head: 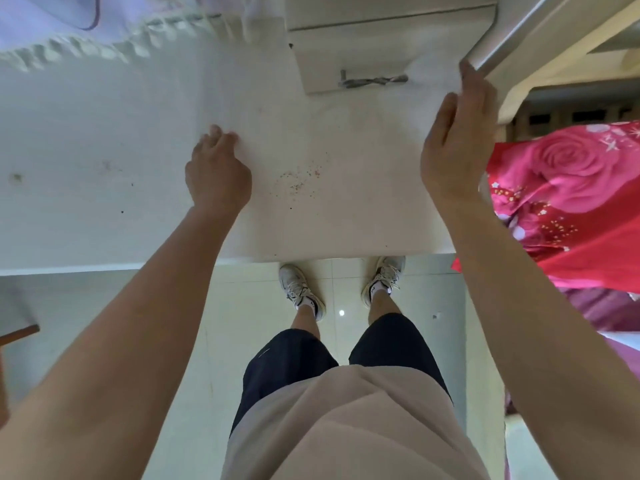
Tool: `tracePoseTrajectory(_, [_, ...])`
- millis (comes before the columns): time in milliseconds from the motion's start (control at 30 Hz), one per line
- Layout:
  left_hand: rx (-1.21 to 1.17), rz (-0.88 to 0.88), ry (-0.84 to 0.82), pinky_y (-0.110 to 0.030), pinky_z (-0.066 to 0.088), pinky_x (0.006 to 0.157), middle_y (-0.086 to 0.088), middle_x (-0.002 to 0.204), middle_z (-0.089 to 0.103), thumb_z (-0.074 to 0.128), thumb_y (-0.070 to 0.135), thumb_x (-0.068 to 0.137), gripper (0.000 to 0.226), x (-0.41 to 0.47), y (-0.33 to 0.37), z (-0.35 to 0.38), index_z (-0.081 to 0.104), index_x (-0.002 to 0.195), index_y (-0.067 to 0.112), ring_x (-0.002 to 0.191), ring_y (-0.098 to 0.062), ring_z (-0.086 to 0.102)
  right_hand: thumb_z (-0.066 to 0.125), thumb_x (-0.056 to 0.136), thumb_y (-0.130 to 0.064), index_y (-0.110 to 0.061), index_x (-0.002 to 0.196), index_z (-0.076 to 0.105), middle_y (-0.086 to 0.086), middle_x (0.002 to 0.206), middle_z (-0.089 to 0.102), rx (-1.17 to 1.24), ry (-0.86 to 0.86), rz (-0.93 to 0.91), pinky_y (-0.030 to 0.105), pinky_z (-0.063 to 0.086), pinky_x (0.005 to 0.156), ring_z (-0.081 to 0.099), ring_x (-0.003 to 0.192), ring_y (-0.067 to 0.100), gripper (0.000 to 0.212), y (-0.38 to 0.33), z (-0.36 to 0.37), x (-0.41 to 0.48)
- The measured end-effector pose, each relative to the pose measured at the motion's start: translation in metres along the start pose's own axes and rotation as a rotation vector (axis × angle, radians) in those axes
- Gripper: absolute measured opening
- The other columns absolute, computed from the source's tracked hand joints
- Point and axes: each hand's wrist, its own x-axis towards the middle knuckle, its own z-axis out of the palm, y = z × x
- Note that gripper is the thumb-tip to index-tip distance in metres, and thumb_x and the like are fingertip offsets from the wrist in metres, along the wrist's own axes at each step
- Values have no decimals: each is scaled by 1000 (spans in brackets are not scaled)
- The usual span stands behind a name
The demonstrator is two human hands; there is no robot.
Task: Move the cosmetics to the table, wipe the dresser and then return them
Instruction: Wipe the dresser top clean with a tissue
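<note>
The white dresser top [104, 209] fills the upper half of the view, and no cosmetics stand on it. My left hand [216, 173] rests on the surface near its middle, knuckles up and fingers curled under. Whether a white cloth lies beneath it cannot be made out against the white top. A scatter of reddish powder specks [301, 178] lies just right of that hand. My right hand [457, 143] is raised at the dresser's right edge, fingers straight and holding nothing, with its fingertips close to a grey metal bar [512, 32].
A small white drawer box [356, 60] with a grey bow-shaped handle sits at the back of the top. A lace-edged cloth [86, 46] lies at the back left. Pink rose-print bedding [568, 188] is to the right. My feet stand on pale floor tiles [242, 323] below the front edge.
</note>
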Motion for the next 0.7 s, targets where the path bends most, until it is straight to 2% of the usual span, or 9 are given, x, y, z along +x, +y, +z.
tracePoseTrajectory(100, [-1,13,21,-47,40,105,-6,150,44,36,-4,83,58,2,-4,2,57,133,14,133,-31,45,31,105,-22,-4,150,35,20,156,31,-202,-306,-65,31,22,118,28,145,33,48,1,27,-20])
tracePoseTrajectory(200, [-4,9,36,-45,37,109,-3,150,45,35,-6,83,61,4,-8,2,58,134,18,137,-27,43,21,106,-30,-4,156,13,18,164,4,-385,-519,-191,43,2,124,1,152,35,57,-19,69,-43])
tracePoseTrajectory(333, [-25,-17,40,-41,33,112,0,150,44,34,-7,81,65,6,-10,1,58,134,21,139,-24,41,28,103,-11,-6,156,14,11,165,6,-319,-674,-455,39,2,124,1,152,29,55,-56,111,-59])
tracePoseTrajectory(400, [-35,-31,41,-41,32,113,1,150,44,34,-7,81,66,5,-10,1,58,135,22,139,-22,40,31,100,-1,-7,155,22,7,164,16,-247,-752,-500,32,6,123,9,152,24,56,-63,110,-54])
tracePoseTrajectory(467, [-45,-40,41,-41,32,114,2,151,43,34,-8,81,65,4,-9,2,58,135,22,140,-21,39,35,98,2,-7,149,39,6,156,37,-22,-684,-383,26,19,119,32,144,22,52,-59,92,-41])
tracePoseTrajectory(500, [-50,-42,43,-41,32,113,2,150,44,34,-8,81,65,4,-9,2,58,134,22,140,-21,39,39,97,2,-6,142,50,8,147,50,106,-566,-307,26,29,116,46,135,22,47,-54,79,-34])
tracePoseTrajectory(567, [-54,-33,50,-42,33,113,2,150,44,35,-8,80,66,4,-10,2,59,134,22,139,-22,40,45,94,2,-3,121,66,9,121,67,261,-191,-178,27,47,102,62,113,16,34,-34,51,-16])
tracePoseTrajectory(633, [-55,-14,55,-43,34,112,2,149,45,36,-8,80,66,5,-11,3,59,134,22,139,-23,40,47,90,3,-4,107,70,9,107,69,235,90,-39,24,50,93,64,101,13,30,-8,27,-2])
tracePoseTrajectory(700, [-59,-12,71,-42,36,111,1,148,47,36,-8,82,64,7,-12,2,59,133,22,138,-23,41,45,89,3,-2,109,71,14,108,65,127,159,97,23,47,94,61,102,18,33,14,17,7])
